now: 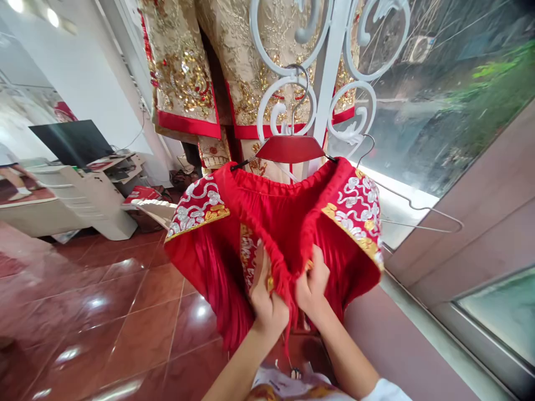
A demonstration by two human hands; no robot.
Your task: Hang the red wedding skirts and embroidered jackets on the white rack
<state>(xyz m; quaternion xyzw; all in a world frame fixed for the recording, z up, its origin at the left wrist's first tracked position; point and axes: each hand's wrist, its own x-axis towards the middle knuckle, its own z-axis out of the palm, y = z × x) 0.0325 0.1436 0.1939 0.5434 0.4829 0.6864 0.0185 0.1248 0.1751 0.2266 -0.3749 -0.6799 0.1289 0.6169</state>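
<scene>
Item: skirt (pixel 288 223), red, pleated, with silver-and-gold embroidered panels. It hangs from a red hanger (pixel 290 149) hooked on a white scrollwork rack (pixel 330 67), with the waistband opened toward the camera. Left hand (pixel 267 303): grip pinched on the near edge of the gathered waistband, fingers tucked into the fabric. Right hand (pixel 313 284): grip likewise pressed on the same edge, just beside the left (thumbs mostly hidden in the folds). Behind: a gold beaded robe (pixel 179 72), hanging. At right: a bare wire hanger (pixel 412 206) by the window (pixel 451 83). Below: glossy red floor (pixel 104 312). Risks, as judged: a hard downward pull could drag the far waistband off the hanger or lift its hook from the scroll, dropping the skirt to the floor. Fingernails could snag the embroidery, and uneven tugging could strain the gathers.
</scene>
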